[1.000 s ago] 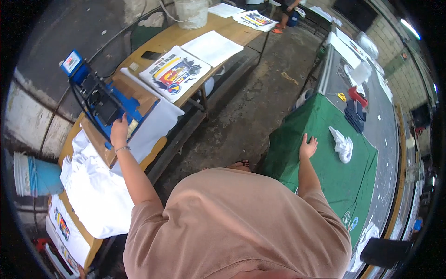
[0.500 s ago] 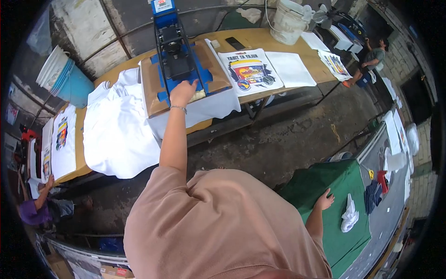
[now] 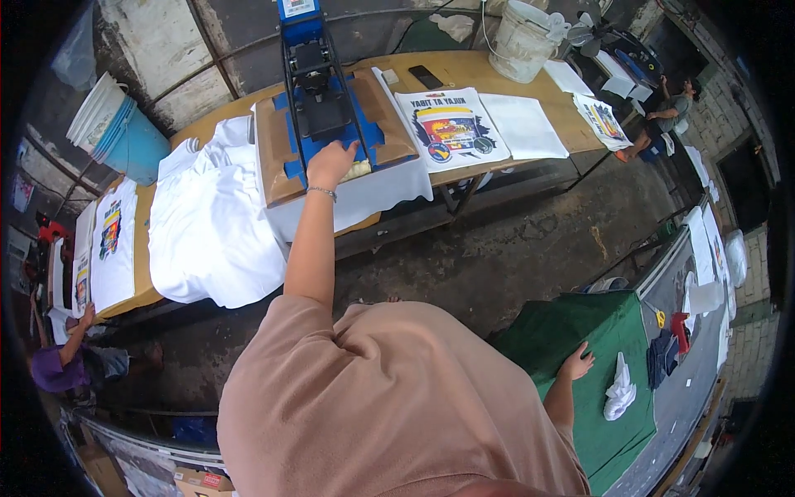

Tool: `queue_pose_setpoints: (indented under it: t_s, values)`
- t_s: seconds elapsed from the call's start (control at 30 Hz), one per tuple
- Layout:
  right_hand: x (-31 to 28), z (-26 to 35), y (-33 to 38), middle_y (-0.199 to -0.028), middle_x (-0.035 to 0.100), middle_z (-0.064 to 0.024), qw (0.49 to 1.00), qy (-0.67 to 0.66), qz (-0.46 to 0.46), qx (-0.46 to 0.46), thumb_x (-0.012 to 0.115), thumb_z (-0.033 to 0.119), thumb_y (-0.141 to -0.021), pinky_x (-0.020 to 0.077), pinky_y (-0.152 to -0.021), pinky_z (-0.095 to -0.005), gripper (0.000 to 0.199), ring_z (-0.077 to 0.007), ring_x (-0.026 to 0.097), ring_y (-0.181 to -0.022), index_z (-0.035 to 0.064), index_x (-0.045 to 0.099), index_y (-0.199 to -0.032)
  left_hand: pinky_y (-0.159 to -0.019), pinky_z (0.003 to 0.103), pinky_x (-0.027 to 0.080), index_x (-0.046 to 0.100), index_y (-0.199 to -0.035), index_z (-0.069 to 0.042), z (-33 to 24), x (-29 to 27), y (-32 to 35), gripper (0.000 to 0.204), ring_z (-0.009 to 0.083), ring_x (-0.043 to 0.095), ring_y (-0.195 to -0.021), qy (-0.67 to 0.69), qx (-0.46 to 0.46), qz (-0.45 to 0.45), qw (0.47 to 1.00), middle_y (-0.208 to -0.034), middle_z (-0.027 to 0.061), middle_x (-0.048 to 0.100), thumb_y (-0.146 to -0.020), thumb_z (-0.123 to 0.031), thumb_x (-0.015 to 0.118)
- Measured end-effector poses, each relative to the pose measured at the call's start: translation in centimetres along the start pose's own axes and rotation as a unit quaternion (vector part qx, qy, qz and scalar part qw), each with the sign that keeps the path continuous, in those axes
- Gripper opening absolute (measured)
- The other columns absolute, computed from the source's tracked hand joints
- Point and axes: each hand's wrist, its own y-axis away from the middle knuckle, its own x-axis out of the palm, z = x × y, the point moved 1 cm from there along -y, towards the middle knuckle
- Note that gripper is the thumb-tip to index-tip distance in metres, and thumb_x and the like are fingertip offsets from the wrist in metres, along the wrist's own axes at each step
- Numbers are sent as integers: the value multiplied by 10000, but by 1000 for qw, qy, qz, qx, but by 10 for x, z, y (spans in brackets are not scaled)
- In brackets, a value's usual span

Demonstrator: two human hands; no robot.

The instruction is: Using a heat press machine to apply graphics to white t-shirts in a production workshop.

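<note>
At the far table stands a blue and black heat press [image 3: 321,112] with brown sheeting and blue tape on its wide plate. My left hand [image 3: 331,166], a bracelet at its wrist, is closed around the front of the press's handle. White fabric [image 3: 364,200] hangs out from under the plate. To the right, my right hand [image 3: 577,362] lies with its fingers apart on a green cloth [image 3: 542,319] draped over a second table. A crumpled white cloth [image 3: 619,389] lies just beside that hand, not touching it.
White shirts [image 3: 211,224] lie left of the press, near stacked buckets [image 3: 124,137]. Right of it are a printed sheet [image 3: 451,128], a phone [image 3: 426,77] and a white pail [image 3: 520,45]. Scissors [image 3: 660,318] lie on the grey table. A person [image 3: 62,364] works at left, another [image 3: 671,112] sits far right.
My view has shifted slightly. Both hands keep their places, the left on the press handle and the right on the green cloth.
</note>
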Motion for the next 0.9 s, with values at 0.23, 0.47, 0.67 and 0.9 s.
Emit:
queue_pose_setpoints:
  t_s: [0.23, 0.47, 0.67, 0.9]
  values:
    - [-1, 0, 0, -1410, 326, -134, 1000, -5, 0, -2, 376, 641, -835, 193, -1076, -422, 751, -300, 278, -1309, 43, 463, -1280, -853, 414, 447, 506, -1172, -38, 0, -1, -1, 595, 322, 584, -1005, 6, -19, 24, 1000, -1058, 195, 613, -862, -536, 407]
    - [-1, 0, 0, -1407, 328, -140, 1000, -3, 3, -2, 377, 638, -837, 194, -1075, -426, 754, -303, 280, -1307, 35, 459, -1281, -881, 412, 441, 410, -1282, -52, 0, 0, 0, 636, 325, 561, -1053, 12, -21, 12, 1000, -1130, 210, 577, -862, -529, 414]
    - [-1, 0, 0, -1407, 330, -139, 1000, -2, -2, -4, 374, 639, -837, 185, -1079, -423, 748, -285, 278, -1310, 43, 459, -1282, -890, 422, 434, 381, -1314, -65, -1, 0, 1, 647, 328, 554, -1062, -1, -13, 13, 1000, -1141, 209, 571, -865, -531, 399]
    - [-5, 5, 3, -1418, 318, -117, 1000, -3, 7, 4, 381, 629, -840, 181, -1081, -415, 738, -276, 265, -1318, 47, 453, -1288, -834, 429, 456, 592, -1039, -13, 1, -1, 1, 558, 363, 582, -972, -4, 2, 19, 1000, -1001, 235, 613, -868, -511, 407]
